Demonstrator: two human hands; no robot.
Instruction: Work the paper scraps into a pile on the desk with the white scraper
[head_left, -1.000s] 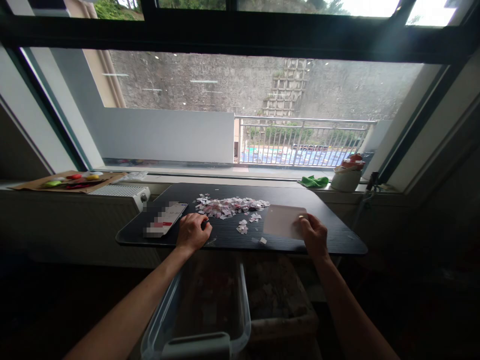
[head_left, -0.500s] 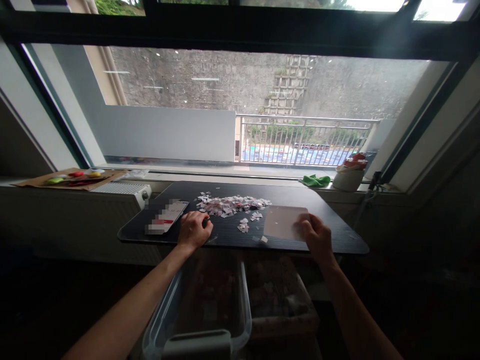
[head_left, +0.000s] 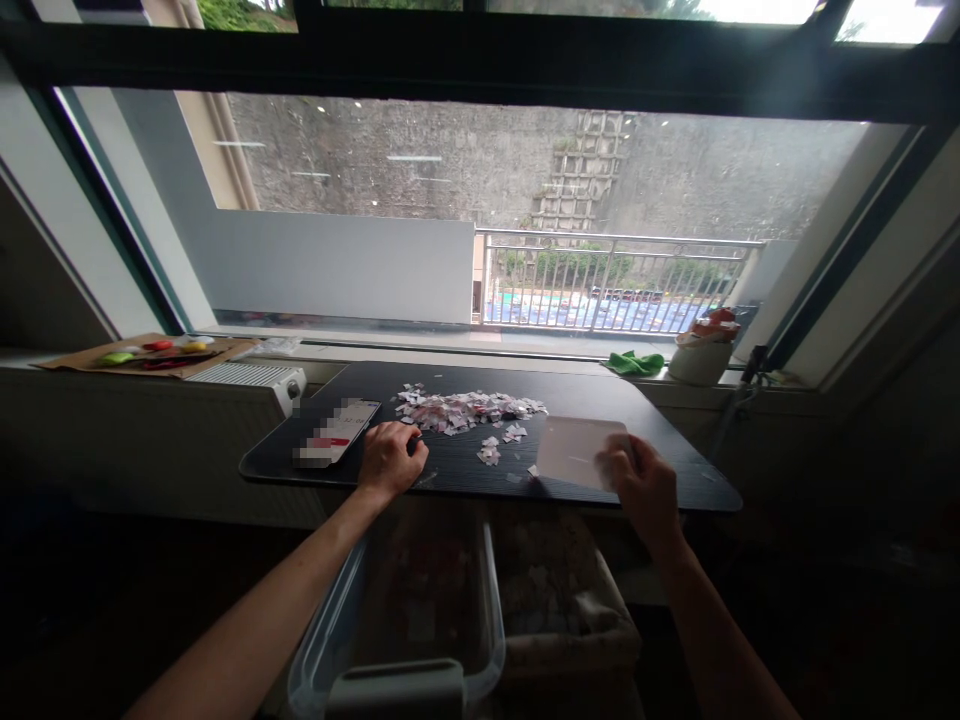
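Observation:
My right hand [head_left: 646, 485] grips one edge of a thin, pale, see-through plastic sheet [head_left: 576, 450] over the right half of the dark table [head_left: 645, 400]. Its fingers are blurred. Curled on the table near the front edge is my left hand [head_left: 391, 458], with a small dark spot between thumb and finger that I cannot make out. Behind the hands lies a long heap of small pale paper scraps [head_left: 469, 408]. A few scraps form a little cluster [head_left: 490, 452] in front of it, and a single scrap [head_left: 532, 471] touches or nearly touches the sheet's left edge.
A phone [head_left: 337, 435] lies left of my left hand. Below the table's front edge stand a clear plastic bin [head_left: 495, 620] and a box [head_left: 570, 640] with pale pieces inside. On the sill are a green cloth [head_left: 636, 363] and a pale pot [head_left: 697, 362]; a radiator [head_left: 247, 375] is left.
My right hand and the plastic sheet have shifted slightly right and toward me. The single scrap by the sheet now lies a little farther back. My left hand stays in place.

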